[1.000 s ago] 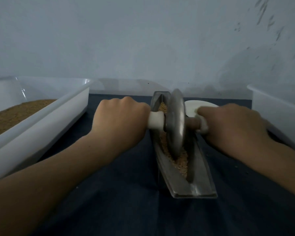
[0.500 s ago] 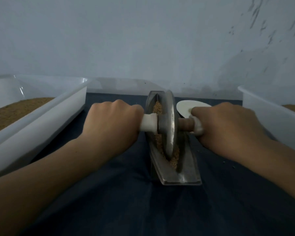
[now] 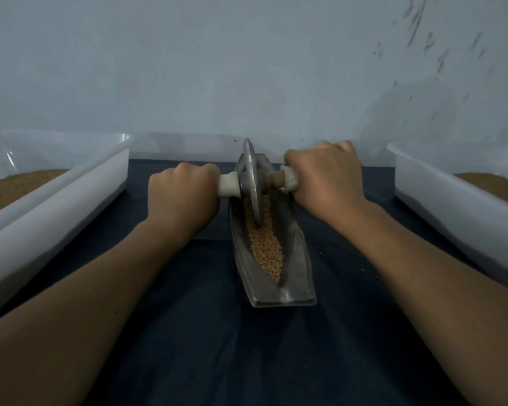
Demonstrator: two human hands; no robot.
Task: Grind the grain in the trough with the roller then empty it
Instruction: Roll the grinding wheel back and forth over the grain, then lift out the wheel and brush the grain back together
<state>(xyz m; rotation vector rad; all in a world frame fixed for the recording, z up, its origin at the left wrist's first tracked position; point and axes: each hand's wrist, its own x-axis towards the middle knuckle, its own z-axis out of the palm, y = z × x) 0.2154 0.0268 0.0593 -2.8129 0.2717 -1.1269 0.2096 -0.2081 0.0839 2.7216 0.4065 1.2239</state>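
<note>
Your left hand (image 3: 182, 194) and right hand (image 3: 326, 180) grip the handles of the roller (image 3: 251, 183), fingers (image 3: 342, 146) curled tight around them. Its disc stands at the far end of the trough (image 3: 294, 259), mid-desk (image 3: 206, 332) toward the back edge; grain (image 3: 266, 244) lines the channel.

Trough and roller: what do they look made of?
Trough: looks like grey metal with a dull brushed finish and a soft gleam along its rim. Roller: the disc looks like the same grey metal, thin and faintly shiny. Its handles are pale and matte, possibly wood or plastic; I cannot tell.
</note>
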